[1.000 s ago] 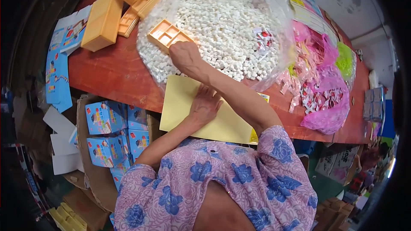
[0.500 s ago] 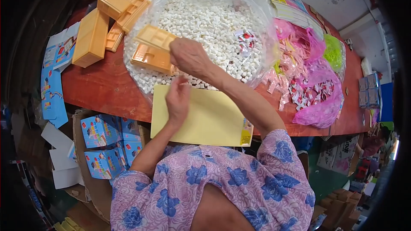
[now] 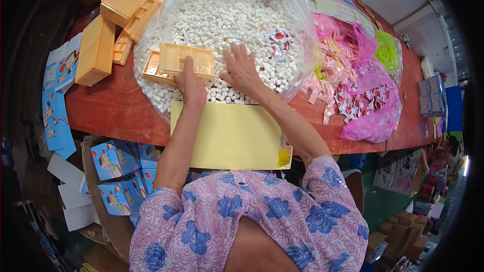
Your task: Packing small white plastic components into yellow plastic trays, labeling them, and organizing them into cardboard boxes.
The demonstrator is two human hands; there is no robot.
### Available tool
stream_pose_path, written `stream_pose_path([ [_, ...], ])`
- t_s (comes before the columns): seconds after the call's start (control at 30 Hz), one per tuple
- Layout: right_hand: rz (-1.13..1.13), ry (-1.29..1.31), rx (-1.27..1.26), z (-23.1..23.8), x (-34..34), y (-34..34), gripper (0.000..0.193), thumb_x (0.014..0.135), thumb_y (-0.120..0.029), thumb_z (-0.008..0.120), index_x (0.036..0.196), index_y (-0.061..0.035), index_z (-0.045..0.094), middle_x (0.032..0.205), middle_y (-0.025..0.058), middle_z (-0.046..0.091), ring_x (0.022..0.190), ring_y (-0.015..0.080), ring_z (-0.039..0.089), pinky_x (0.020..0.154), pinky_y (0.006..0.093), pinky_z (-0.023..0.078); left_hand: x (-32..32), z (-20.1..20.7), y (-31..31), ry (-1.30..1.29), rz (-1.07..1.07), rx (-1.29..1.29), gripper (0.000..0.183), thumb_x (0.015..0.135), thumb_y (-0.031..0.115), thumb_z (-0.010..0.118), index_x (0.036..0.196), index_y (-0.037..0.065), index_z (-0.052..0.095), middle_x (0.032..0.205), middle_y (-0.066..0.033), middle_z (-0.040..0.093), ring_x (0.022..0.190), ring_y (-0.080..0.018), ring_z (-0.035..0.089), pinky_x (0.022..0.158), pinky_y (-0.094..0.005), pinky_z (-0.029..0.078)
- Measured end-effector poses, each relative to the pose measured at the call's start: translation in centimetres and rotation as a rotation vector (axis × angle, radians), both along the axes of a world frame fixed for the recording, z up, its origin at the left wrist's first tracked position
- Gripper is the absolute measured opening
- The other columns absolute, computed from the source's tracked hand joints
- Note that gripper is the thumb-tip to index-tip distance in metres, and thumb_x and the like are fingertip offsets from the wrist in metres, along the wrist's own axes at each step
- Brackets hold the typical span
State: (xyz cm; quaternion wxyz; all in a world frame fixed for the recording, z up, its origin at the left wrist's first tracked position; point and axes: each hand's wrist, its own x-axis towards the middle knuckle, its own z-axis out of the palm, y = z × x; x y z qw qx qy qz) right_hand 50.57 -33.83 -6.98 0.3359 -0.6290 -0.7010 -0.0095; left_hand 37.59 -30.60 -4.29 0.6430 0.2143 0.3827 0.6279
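My left hand [image 3: 191,84] grips a pale orange plastic tray [image 3: 196,62] with moulded compartments, its thumb over the near edge. Partly under that tray lies an orange plastic box [image 3: 153,65], resting on the small white cubes [image 3: 222,17]. Just to the right, my right hand [image 3: 242,70] lies palm down on the cubes with its fingers spread, holding nothing. The cubes fill a large clear plastic bag [image 3: 304,35], open on the table. A yellow card sheet [image 3: 229,138] sits between my forearms at the table's near edge.
More orange boxes [image 3: 96,50] are heaped at the left beside blue printed cardboard [image 3: 53,111]. A carton of blue boxes [image 3: 115,158] stands below the red table [image 3: 116,113]. Pink bags [image 3: 370,126] with small sachets lie at right, near a green bag [image 3: 387,53].
My left hand has come up and taken hold of the compartment tray. My right hand has let go of it and moved right, opening flat over the cubes.
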Motion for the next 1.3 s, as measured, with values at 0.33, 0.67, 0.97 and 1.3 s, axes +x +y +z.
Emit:
stream_pose_path([
  [0.33,-0.331,0.701,-0.228,1.4,1.9,2.8,0.019,0.071,-0.007,0.052,0.089,-0.0034,0.052,0.071,0.0089,0.053,0.065,0.0150,0.050,0.057,0.0278,0.040,1.0,-0.1,0.1,0.019,0.064,-0.059,0.039,0.075,0.019,0.057,0.104,-0.004,0.044,0.095,-0.0088,0.050,0.084,-0.0161,0.050,0.073,-0.0283,0.042],
  [0.67,-0.153,0.205,-0.097,2.6,-3.8,3.5,0.042,0.079,-0.034,0.040,0.100,0.0011,0.048,0.099,0.0171,0.051,0.096,0.0279,0.045,0.077,0.0464,0.033,3.7,-1.8,2.2,-0.118,-0.244,-0.163,0.035,0.084,0.025,0.042,0.111,0.003,0.039,0.103,-0.0089,0.049,0.098,-0.0204,0.047,0.085,-0.0324,0.040],
  [0.97,0.052,0.008,-0.069,3.7,-2.5,3.2,0.042,0.078,-0.035,0.044,0.107,-0.0046,0.047,0.106,0.0151,0.047,0.103,0.0346,0.038,0.088,0.0570,0.021,3.2,-0.7,3.5,-0.327,-0.504,-0.137,0.031,0.087,0.027,0.031,0.109,0.008,0.041,0.111,-0.0109,0.045,0.106,-0.0243,0.041,0.093,-0.0395,0.032],
  [1.3,-0.532,0.396,-0.047,7.4,7.6,-11.5,0.019,0.075,-0.021,0.056,0.074,-0.0024,0.058,0.067,0.0098,0.056,0.063,0.0221,0.055,0.058,0.0301,0.043,1.9,0.4,3.8,-0.258,-0.375,-0.288,0.035,0.088,0.023,0.029,0.114,0.001,0.036,0.115,-0.0153,0.042,0.107,-0.0286,0.041,0.091,-0.0458,0.033],
])
